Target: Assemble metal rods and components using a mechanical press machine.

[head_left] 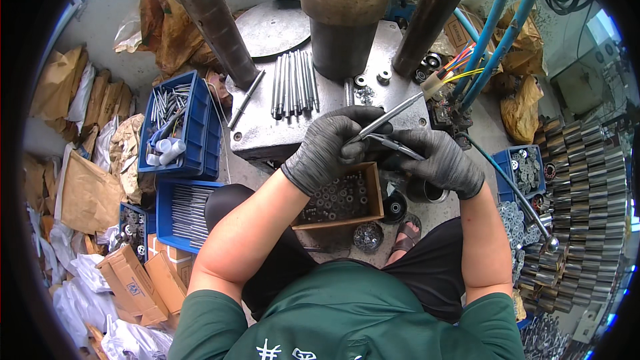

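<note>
- Left hand point(327, 147), dark-gloved: closed about a steel rod point(393, 115), its free end slanting up and right — in view over the metal bed's front edge, toward the right front corner.
- Right hand point(443, 160), dark-gloved: fingers pinching a second, thinner-looking rod point(400, 147), just below the first.
- Metal bed point(257, 135): thick, grey, a bolt at its left front corner.
- Cylinder point(343, 27): upright, toward the bed's rear edge.
- Blue bin point(200, 123): beyond the bed's left edge, rods and white tubes inside.
- Carton point(333, 224): open, before the front edge; small rings within.
- Rod row point(295, 83): side by side, left of the cylinder — ends toward the front edge.
- Lone rod point(246, 99): aslant by the left edge.
</note>
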Demonstrator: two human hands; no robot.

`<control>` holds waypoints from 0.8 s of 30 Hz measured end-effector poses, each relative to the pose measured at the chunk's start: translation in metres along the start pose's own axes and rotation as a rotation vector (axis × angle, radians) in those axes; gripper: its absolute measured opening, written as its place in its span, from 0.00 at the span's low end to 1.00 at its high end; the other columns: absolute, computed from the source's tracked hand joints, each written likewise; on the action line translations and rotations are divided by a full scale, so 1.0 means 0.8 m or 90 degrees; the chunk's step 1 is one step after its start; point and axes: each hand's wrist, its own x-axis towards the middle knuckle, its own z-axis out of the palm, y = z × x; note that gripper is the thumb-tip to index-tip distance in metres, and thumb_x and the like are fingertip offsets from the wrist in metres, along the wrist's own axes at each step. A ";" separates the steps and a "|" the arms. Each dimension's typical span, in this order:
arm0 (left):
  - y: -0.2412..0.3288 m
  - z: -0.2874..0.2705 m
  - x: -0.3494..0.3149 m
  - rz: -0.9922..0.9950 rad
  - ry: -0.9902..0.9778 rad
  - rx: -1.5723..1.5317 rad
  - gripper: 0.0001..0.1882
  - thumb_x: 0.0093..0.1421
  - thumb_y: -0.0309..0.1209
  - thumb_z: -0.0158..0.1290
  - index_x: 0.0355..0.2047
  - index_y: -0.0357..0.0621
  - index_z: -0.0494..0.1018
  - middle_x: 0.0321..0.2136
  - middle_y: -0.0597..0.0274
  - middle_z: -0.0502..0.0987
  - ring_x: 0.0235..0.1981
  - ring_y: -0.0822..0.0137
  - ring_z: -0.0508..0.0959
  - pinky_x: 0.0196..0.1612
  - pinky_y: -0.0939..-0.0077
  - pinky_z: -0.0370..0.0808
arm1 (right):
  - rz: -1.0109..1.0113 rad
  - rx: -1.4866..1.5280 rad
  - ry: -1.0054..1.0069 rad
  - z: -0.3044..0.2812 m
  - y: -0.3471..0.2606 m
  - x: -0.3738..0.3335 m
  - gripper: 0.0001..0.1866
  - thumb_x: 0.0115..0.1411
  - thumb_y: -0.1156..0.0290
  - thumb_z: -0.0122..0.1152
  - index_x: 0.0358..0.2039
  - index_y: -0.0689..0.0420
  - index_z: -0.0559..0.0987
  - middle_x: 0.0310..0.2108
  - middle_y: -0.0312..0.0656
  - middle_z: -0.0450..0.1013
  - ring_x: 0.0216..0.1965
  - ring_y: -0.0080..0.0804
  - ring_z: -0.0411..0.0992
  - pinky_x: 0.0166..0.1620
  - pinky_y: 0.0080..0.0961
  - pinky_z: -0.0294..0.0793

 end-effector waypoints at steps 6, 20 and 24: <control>0.006 -0.013 0.005 -0.021 -0.044 -0.051 0.25 0.57 0.26 0.44 0.55 0.25 0.66 0.40 0.42 0.80 0.12 0.78 0.63 0.17 0.85 0.66 | -0.148 -0.180 0.103 0.017 0.012 0.007 0.26 0.58 0.77 0.62 0.59 0.64 0.74 0.46 0.43 0.78 0.46 0.24 0.74 0.51 0.26 0.75; 0.020 -0.029 0.002 0.033 -0.055 -0.133 0.30 0.61 0.29 0.48 0.63 0.31 0.60 0.39 0.46 0.81 0.16 0.73 0.71 0.19 0.84 0.70 | -0.054 -0.317 0.358 0.001 0.080 0.035 0.18 0.48 0.78 0.59 0.43 0.64 0.77 0.37 0.57 0.76 0.41 0.53 0.75 0.46 0.39 0.76; 0.018 -0.008 -0.001 0.065 0.033 -0.063 0.29 0.63 0.27 0.51 0.64 0.37 0.61 0.44 0.48 0.79 0.25 0.73 0.74 0.26 0.85 0.73 | -0.080 -0.408 0.401 -0.004 0.101 0.043 0.19 0.48 0.77 0.60 0.43 0.62 0.79 0.38 0.54 0.77 0.42 0.55 0.74 0.48 0.44 0.74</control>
